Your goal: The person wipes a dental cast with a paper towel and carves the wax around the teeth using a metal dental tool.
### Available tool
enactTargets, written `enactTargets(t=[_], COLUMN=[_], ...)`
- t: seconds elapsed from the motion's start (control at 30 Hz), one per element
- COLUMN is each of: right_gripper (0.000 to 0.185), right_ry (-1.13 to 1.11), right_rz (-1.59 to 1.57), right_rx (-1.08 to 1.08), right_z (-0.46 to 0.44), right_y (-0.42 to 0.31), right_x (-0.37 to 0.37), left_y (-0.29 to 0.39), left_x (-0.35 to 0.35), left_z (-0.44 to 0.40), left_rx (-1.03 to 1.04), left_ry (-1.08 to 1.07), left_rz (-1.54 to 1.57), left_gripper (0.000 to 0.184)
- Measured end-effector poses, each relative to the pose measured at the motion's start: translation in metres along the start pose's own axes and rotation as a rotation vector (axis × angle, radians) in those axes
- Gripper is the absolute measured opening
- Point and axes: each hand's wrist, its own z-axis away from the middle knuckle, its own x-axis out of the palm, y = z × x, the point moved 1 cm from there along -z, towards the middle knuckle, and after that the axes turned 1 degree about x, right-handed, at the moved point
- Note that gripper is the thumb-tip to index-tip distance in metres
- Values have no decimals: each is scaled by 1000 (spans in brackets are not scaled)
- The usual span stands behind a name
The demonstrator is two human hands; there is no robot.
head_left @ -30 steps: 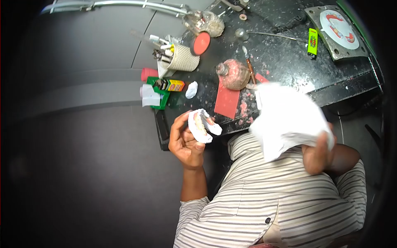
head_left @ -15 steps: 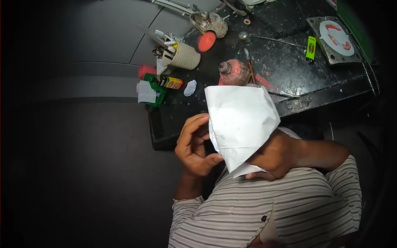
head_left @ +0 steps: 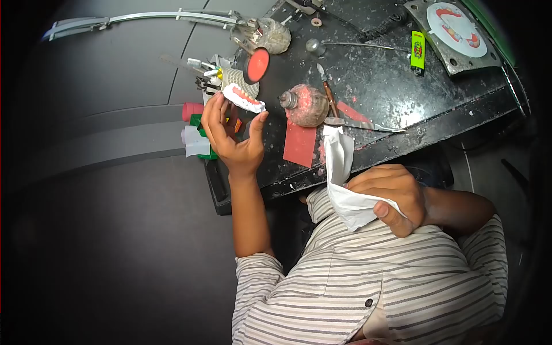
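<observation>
My left hand is raised over the bench's left side. Its fingers and thumb grip a small white dental cast by the ends, with pink gum material and a row of teeth along it. My right hand, low in front of my chest, holds a crumpled white paper packet between thumb and fingers. The packet stands partly upright, with its top near the bench edge. Beyond it lies a wax knife or similar metal tool. A pink wax sheet lies flat between the two hands.
A pink-stained glass spirit lamp stands on the black bench. A brown-handled carving tool, a green lighter and a metal plate with a denture setup lie farther back. A tool cup stands behind my left hand.
My left hand has moved up and left from the packet and now holds the dental cast. The packet has swung down and right in my right hand, exposing the wax sheet.
</observation>
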Motion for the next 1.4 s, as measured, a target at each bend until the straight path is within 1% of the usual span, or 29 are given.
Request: enactTargets(t=[0.07, 0.1, 0.17, 0.2, 0.23, 0.4, 0.47, 0.5, 0.57, 0.6, 0.63, 0.7, 0.73, 0.83, 0.87, 0.9, 0.93, 0.97, 1.0, 1.03, 1.1, 1.17, 1.2, 1.23, 1.3, 1.33, 1.4], right_gripper=[35, 35, 39, 42, 42, 39, 39, 39, 39, 39, 39, 33, 33, 33, 34, 35, 35, 37, 38, 45, 53, 59, 60, 67, 74, 79, 79], right_ry=[14, 19, 8, -7, -5, -11, -13, -16, -19, -22, -23, -14, -16, -17, -26, -34, -39, 53, 144, 123, 163, -104, -219, -274, -394, -384, -382], right_rz=[6, 15, 13, 18, 15, 7, 7, 5, 8, 8, 9, 2, 1, -40, -86, -133, -134, -103, -72, -36, -26, 209, 280, 365, 463, 471, 504], right_rx=[2, 1, 12, 19, 21, 17, 21, 24, 22, 23, 22, 33, 31, 51, 81, 111, 109, 95, 82, 79, 113, -25, -59, -69, -82, -125, -99], right_z=[2, 3, 4, 3, 3, 2, 2, 2, 2, 2, 3, 4, 4, 5, 5, 4, 4, 3, 2, 0, -6, -12, -18, -18, -20, -21, -29], right_y=[3, 4, 5, 5, 4, 4, 3, 3, 3, 3, 4, 5, 5, 5, 4, 3, 2, 1, 0, -3, -6, -3, -5, -6, -7, -3, -5], right_x=[-1, -1, -2, -2, -3, -2, -2, -2, -2, -2, -1, 0, 1, 0, -2, -3, -2, -2, -2, -5, 6, 6, 13, 22, 33, 36, 35], left_y=[-4, -6, -8, -8, -9, -9, -9, -7, 0, 2, 1, -4, -2, -5, 0, 13, 17, 20, 38, 50, 73, 98, 105, 110, 117, 118, 118], left_x=[4, 6, 9, 10, 10, 13, 13, 12, 11, 11, 10, 6, 5, -6, -14, -22, -25, -25, -31, -35, -41, -43, -43, -43, -43, -43, -41], left_z=[-5, -6, -8, -7, -7, -6, -6, -5, -2, -2, 0, 5, 9, 23, 33, 38, 52, 67, 72, 73, 78, 79, 81, 82, 87, 89, 91], left_rx=[106, 104, 235, 234, 273, 377, 457, 458, 481, 502, 502, 558, 544, 562, 493, 342, 58, -225, -393, -423, -455, -524, -526, -523, -529, -528, -524], left_ry=[4, -3, -6, -10, -11, -6, -21, -19, -65, -71, -69, -111, -96, -106, -141, -178, -89, 5, 34, 20, -19, -39, -42, -48, -87, -100, -111], left_rz=[-98, -99, -179, -179, -219, -293, -329, -328, -431, -429, -429, -462, -467, -481, -484, -449, -99, 252, 461, 536, 666, 684, 698, 716, 682, 689, 701], left_gripper=[74, 74, 74, 74, 74, 71, 67, 67, 63, 58, 58, 65, 52, 52, 57, 65, 67, 70, 69, 67, 68, 75, 75, 75, 75, 75, 75])
